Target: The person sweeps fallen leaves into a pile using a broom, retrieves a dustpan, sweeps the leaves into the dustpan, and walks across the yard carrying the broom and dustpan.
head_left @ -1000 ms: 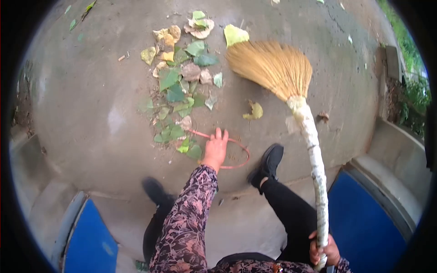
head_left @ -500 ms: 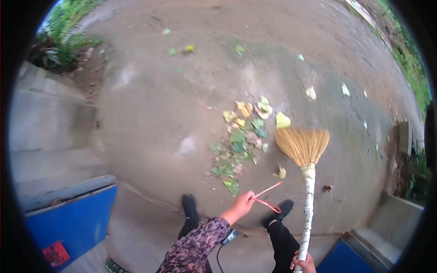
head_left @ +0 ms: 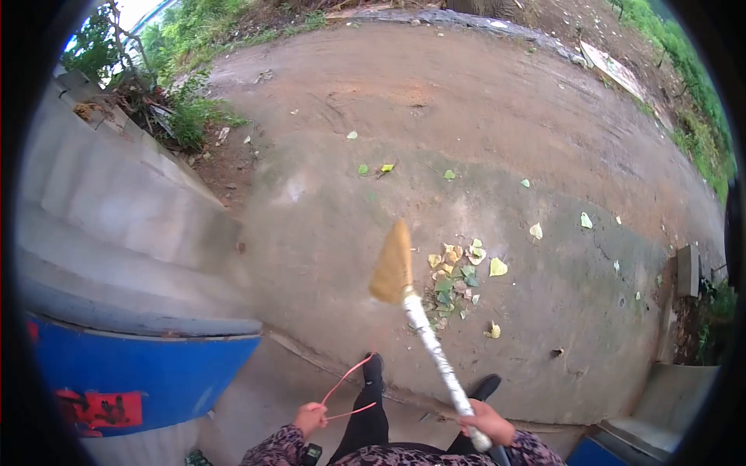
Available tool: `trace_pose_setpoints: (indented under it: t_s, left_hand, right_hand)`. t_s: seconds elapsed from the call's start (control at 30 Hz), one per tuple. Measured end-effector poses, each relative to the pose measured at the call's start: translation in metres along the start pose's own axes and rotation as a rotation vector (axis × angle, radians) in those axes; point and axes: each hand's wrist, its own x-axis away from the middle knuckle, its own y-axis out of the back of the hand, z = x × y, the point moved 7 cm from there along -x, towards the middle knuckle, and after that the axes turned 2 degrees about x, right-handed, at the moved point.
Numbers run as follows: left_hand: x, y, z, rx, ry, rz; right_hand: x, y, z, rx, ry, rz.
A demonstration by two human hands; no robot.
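Red rectangular paper [head_left: 113, 409] with dark marks too blurred to read is on a curved blue panel [head_left: 175, 377]. The left hand [head_left: 311, 418] is curled, pinching a thin pink strip [head_left: 351, 412]. A fan-shaped straw broom with a white-wrapped handle [head_left: 435, 348] slants rightward, its head beside a heap of yellow and green leaves [head_left: 454, 279]. The right hand [head_left: 489, 424] is wrapped round the handle's lower end.

Left hand [head_left: 311, 418] holds pink strap [head_left: 351, 412]; right hand [head_left: 489, 424] grips broom [head_left: 427, 334].
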Motion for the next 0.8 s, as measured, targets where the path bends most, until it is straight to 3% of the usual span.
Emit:
trace_pose_setpoints:
  t_s: [0.13,0.23,0.33,0.37,0.4,0.43,0.5,0.6,0.7,0.8]
  left_hand:
    - [0.071,0.045,0.055,0.102,0.054,-0.264]
    - [0.132,0.025,0.110,0.193,0.109,-0.400]
    - [0.176,-0.036,0.124,0.288,0.224,-0.233]
    - [0.175,-0.049,0.118,-0.097,-0.020,-0.077]
    - [0.182,-0.056,0.120,0.032,0.036,-0.108]
    - [0.189,-0.067,0.105,0.145,0.097,-0.145]
    - [0.193,-0.085,0.067,0.069,0.050,-0.078]
    - [0.170,-0.064,0.060,0.021,0.097,-0.060]
    - [0.158,-0.051,0.048,0.155,0.050,-0.121]
    - [0.182,-0.067,0.030,0.070,0.049,-0.164]
  right_hand:
    - [-0.068,-0.013,-0.032,-0.231,-0.121,0.193]
    - [-0.083,0.030,-0.047,-0.079,-0.106,0.155]
    - [-0.054,0.117,-0.064,0.052,-0.176,-0.038]
    - [-0.037,0.143,-0.050,0.040,-0.038,-0.031]
    - [-0.010,0.170,-0.041,0.008,0.078,-0.042]
    - [-0.008,0.211,-0.066,0.230,-0.081,-0.168]
    - [0.034,0.241,-0.043,0.167,-0.033,-0.352]
    - [0.041,0.254,-0.034,0.314,-0.036,-0.423]
    - [0.070,0.217,-0.019,0.337,0.015,-0.397]
    - [0.109,0.179,-0.023,0.367,0.104,-0.395]
